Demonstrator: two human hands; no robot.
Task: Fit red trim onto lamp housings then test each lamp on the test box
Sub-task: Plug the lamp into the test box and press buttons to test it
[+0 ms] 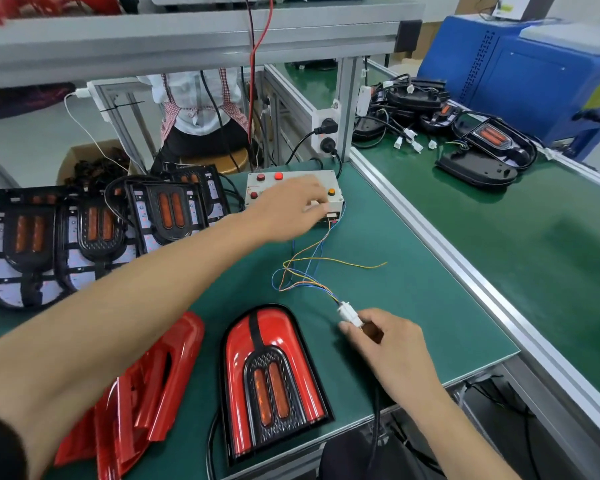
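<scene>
The left arm stretches forward across the green table (413,306), forearm crossing the middle of the view, and the left hand (293,211) lies palm down on top of the white test box (329,183). Its fingers (317,206) bend down over the near right corner of the box, touching it there; motion blur hides whether they press a button or hold anything, so I cannot tell.

The right hand (392,344) rests low near the table's front edge, wrist angled in from the lower right. Its thumb and forefinger pinch a white connector (349,315), from which thin coloured wires (309,268) loop back to the test box.

The lamp with red trim (274,379) lies face up on the table between the two arms, just left of the right hand, its two orange lenses toward the front edge. Loose red trim pieces (146,393) are piled to its left, under the left forearm. Untrimmed black lamp housings (94,230) lean in a row at the table's far left, beside the test box.
</scene>
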